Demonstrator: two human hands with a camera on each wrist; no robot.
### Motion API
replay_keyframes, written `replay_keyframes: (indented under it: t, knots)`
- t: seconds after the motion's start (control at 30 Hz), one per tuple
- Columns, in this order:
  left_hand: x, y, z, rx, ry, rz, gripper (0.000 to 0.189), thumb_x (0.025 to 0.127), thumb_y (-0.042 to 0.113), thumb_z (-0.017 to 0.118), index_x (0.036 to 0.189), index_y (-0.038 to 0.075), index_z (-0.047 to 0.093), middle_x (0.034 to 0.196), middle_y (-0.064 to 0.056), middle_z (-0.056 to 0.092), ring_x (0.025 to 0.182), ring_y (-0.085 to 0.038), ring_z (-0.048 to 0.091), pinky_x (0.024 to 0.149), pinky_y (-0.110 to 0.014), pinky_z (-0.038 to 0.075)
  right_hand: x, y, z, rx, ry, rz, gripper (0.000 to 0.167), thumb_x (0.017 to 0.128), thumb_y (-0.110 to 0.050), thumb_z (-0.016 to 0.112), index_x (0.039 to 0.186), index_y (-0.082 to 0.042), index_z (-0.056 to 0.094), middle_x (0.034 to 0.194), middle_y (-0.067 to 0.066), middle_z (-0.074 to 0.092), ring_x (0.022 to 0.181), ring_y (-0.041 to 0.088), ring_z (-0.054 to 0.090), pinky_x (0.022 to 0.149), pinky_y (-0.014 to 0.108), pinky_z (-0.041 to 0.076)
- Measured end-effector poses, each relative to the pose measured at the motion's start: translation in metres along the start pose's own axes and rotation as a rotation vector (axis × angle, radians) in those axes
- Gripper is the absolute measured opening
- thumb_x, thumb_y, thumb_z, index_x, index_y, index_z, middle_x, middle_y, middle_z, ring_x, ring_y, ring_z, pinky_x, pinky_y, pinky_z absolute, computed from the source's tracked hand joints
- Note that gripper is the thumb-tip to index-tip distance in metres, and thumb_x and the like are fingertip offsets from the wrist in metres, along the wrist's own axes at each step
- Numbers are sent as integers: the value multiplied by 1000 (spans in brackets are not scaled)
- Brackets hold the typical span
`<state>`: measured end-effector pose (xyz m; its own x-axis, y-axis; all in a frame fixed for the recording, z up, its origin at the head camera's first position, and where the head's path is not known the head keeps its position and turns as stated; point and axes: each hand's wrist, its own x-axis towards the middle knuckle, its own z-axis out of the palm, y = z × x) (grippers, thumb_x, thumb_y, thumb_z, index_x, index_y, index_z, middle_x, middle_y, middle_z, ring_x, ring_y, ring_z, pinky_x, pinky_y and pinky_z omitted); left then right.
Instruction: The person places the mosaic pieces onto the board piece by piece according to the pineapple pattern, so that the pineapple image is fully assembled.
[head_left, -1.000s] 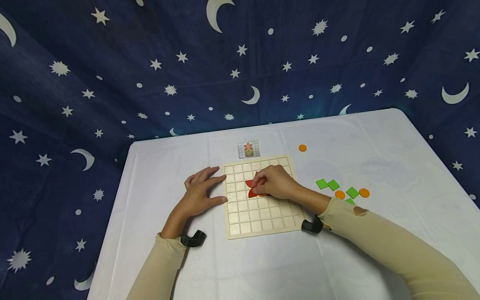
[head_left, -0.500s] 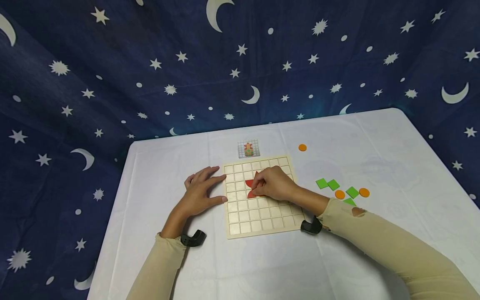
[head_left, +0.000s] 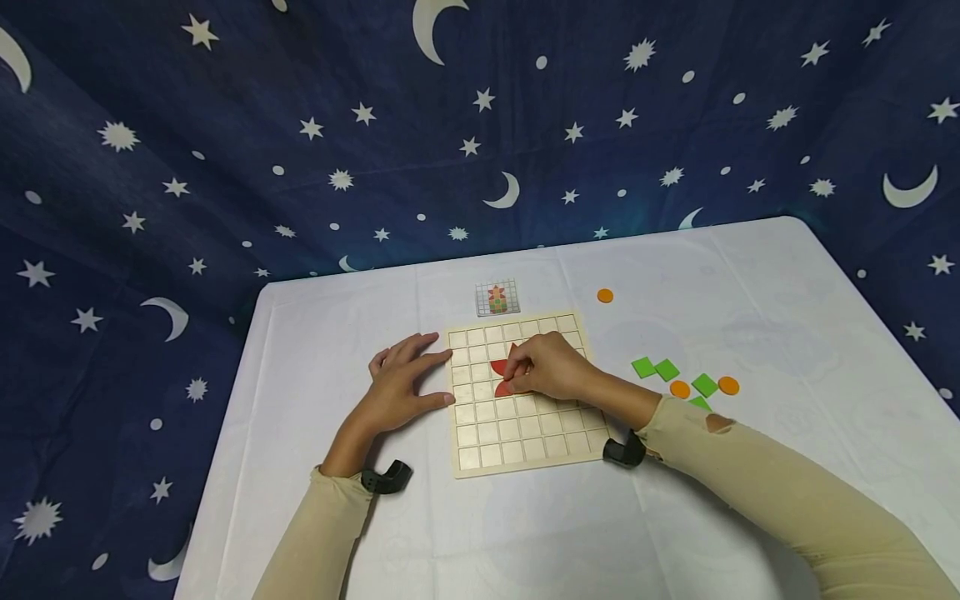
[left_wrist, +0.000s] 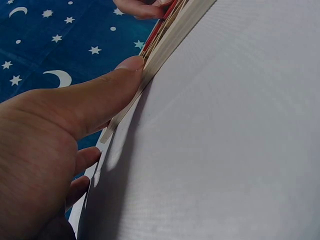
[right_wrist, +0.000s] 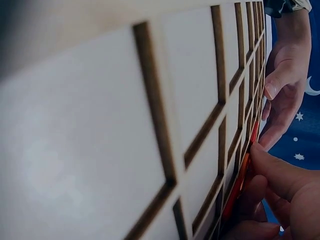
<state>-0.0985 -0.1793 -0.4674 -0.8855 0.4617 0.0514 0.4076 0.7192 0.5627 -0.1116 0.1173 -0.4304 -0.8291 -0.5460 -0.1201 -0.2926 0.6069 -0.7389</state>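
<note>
"Where does the lower red piece (head_left: 502, 390) lie from the grip?"

"Right at the fingertips of the right hand (head_left: 551, 365), showing on their left side; it's on the pale grid board (head_left: 487, 434), a bit left of the middle"

"So the right hand is the nearer one?"

"Easily, its thumb touches the piece. The left hand (head_left: 399, 389) is well apart from it, fingers spread, thumb tip against the board's left edge"

"Is the right hand pinching it?"

"Can't tell; the fingers are curled and bunched over it, but that could be only a press"

"And which way does it run lengthwise?"

"I can't say, the fingertips hide part of it"

"What does it look like, then?"

"Thin and plain red, its rounded edge facing the far left, a partner in colour to the upper red piece (head_left: 498, 367) just beyond it"
</note>
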Motion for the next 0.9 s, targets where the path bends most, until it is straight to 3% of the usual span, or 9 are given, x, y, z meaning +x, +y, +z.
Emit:
replay_keyframes:
  t: [0.37, 0.63, 0.9]
  knots:
    - [0, 0, -1, 10, -8, -4, 72, 83, 47, 82, 147, 23, 58, 163, -6, 38, 153, -31, 27, 111, -64, 11, -7, 6, -13, 24, 32, 16, 6, 84, -18, 84, 85, -21, 79, 72, -11, 68, 72, 10, 61, 69, 28, 49]
    - [0, -1, 1, 5, -8, 0, 72, 83, 47, 82, 147, 23, 58, 163, -6, 38, 153, -32, 27, 111, -64, 11, -30, 24, -56, -18, 63, 60, 6, 85, -23, 85, 89, -24, 80, 78, -8, 68, 76, 16, 58, 68, 29, 46]
    - [0, -1, 1, 6, -8, -1, 72, 83, 47, 82, 147, 24, 58, 163, -6, 38, 153, -33, 26, 111, -64, 10, -66, 53, -100, -164, 84, 44, 12, 84, -23, 86, 95, -21, 81, 82, -11, 67, 80, 11, 59, 78, 29, 49]
